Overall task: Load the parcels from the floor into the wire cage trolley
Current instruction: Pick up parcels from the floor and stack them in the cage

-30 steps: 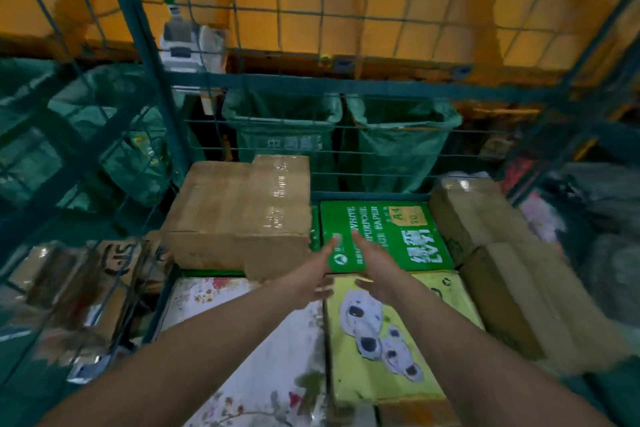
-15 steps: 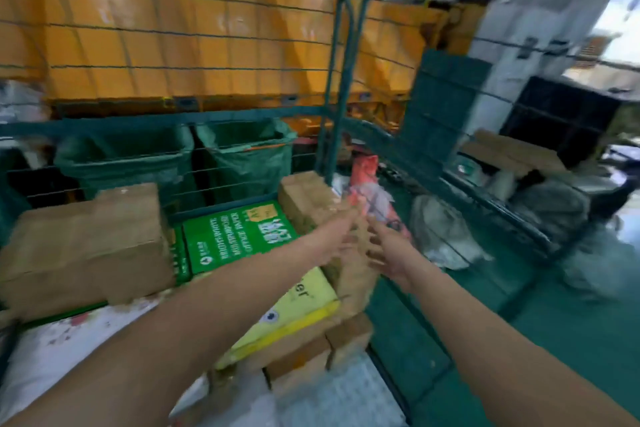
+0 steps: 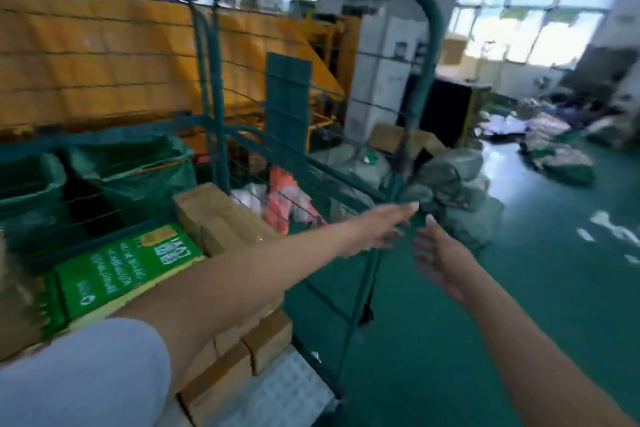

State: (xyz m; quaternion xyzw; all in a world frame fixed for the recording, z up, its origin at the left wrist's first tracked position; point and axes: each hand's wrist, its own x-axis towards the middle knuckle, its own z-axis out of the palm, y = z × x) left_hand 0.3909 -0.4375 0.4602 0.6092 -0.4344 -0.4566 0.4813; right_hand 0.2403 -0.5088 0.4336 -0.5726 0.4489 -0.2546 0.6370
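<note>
Both hands reach forward with nothing in their grip: the left hand (image 3: pixel 375 227) stretches out flat, fingers straight, across the right-hand side of the green wire cage trolley (image 3: pixel 420 107), and the right hand (image 3: pixel 441 258) is held just beside it, palm turned inward and fingers loosely spread. Neither touches a parcel. A pale grey sleeve (image 3: pixel 83 374) covers the left upper arm at the lower left corner.

Under the left forearm, parcels already lie inside the trolley: brown cardboard boxes (image 3: pixel 239 350) stacked at the near edge, a flat green printed paper carton (image 3: pixel 128 263) on a yellow box, and a tall brown taped carton (image 3: pixel 214 215) against the rear corner post. Beyond the wire side, on the green painted floor (image 3: pixel 519 305), a heap of grey plastic-wrapped parcels (image 3: pixel 450 184) lies close to the trolley, near an orange and white bag (image 3: pixel 285 201). Green sacks (image 3: pixel 135 163) hang open behind the rear mesh, before a yellow panelled wall (image 3: pixel 97 66). More blurred bundles (image 3: pixel 557 156) lie farther off under bright windows (image 3: pixel 533 24).
</note>
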